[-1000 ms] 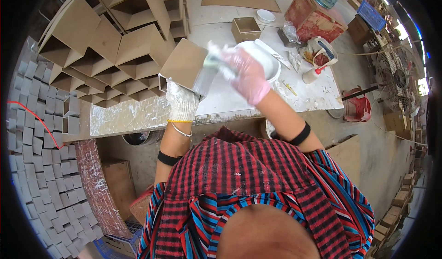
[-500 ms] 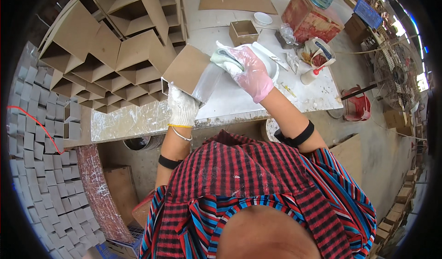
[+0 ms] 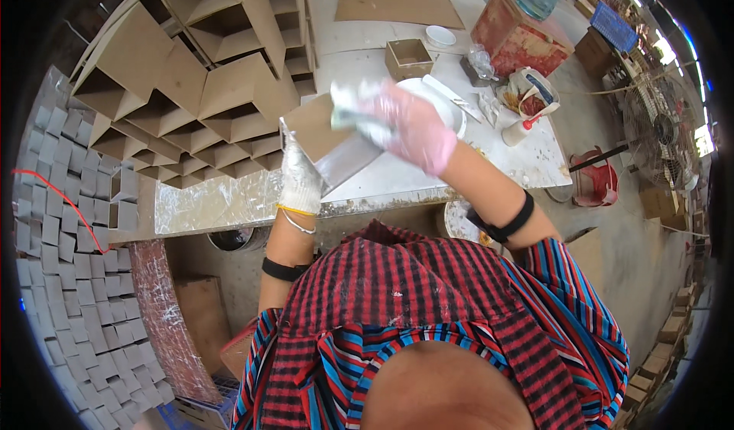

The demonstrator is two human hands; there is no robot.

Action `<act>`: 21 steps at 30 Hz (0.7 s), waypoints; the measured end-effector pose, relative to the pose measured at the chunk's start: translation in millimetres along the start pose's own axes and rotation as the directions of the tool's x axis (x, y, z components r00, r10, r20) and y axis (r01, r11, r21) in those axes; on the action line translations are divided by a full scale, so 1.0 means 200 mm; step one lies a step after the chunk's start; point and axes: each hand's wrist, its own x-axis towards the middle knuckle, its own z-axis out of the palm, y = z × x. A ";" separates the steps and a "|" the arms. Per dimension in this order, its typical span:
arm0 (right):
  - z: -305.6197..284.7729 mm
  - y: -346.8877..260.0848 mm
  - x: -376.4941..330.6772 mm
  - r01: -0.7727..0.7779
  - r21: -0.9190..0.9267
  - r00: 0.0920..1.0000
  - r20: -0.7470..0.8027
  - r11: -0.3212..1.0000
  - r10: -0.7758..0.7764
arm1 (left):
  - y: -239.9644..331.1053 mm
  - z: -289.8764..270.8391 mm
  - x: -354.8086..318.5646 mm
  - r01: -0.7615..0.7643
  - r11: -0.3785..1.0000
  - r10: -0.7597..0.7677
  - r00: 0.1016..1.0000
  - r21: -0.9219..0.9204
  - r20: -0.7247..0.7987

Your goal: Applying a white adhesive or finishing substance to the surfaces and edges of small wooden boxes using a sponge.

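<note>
My left hand (image 3: 300, 179), in a white knit glove with a yellow cuff, grips the left end of a brown cardboard box (image 3: 310, 126). The box is tilted above the near part of the white worktable (image 3: 413, 183), and its side facing me looks grey and wet. My right hand (image 3: 417, 128) wears a thin pink and clear plastic glove. It is closed on a crumpled pale cloth (image 3: 350, 113), which presses on the box's brown top face. Motion smears the cloth and fingers. Just beyond my right wrist lies a round white dish (image 3: 457, 116), partly hidden by the hand.
Open brown boxes (image 3: 176, 74) are stacked at the table's left. A small open box (image 3: 407, 61), a white bowl (image 3: 440, 36), a red-tipped bottle (image 3: 518, 130) and a red-smeared crate (image 3: 511, 36) stand toward the back right. Grey boxes (image 3: 69, 231) form a wall at left.
My right hand has swept left with the cloth, from beyond the box's right end onto its top face. The box has turned slightly, with its wet side now facing me more.
</note>
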 end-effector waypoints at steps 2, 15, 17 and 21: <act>-0.01 -0.10 -0.10 0.123 -0.155 0.990 0.090 0.980 -0.111 | 0.00 -0.08 0.05 0.018 0.998 -0.011 0.994 -0.065 0.110; 0.07 -0.12 -0.02 0.239 -0.306 0.970 0.119 0.921 -0.213 | -0.04 -0.05 0.02 0.156 0.987 -0.159 0.977 0.027 0.142; 0.05 -0.13 0.13 0.076 -0.312 0.995 0.085 0.947 -0.052 | -0.02 -0.01 -0.04 0.119 0.975 -0.110 0.992 0.188 -0.061; 0.08 -0.08 0.05 0.235 -0.216 0.971 0.091 0.948 -0.221 | -0.10 -0.07 0.02 0.191 0.980 -0.188 0.981 0.048 -0.050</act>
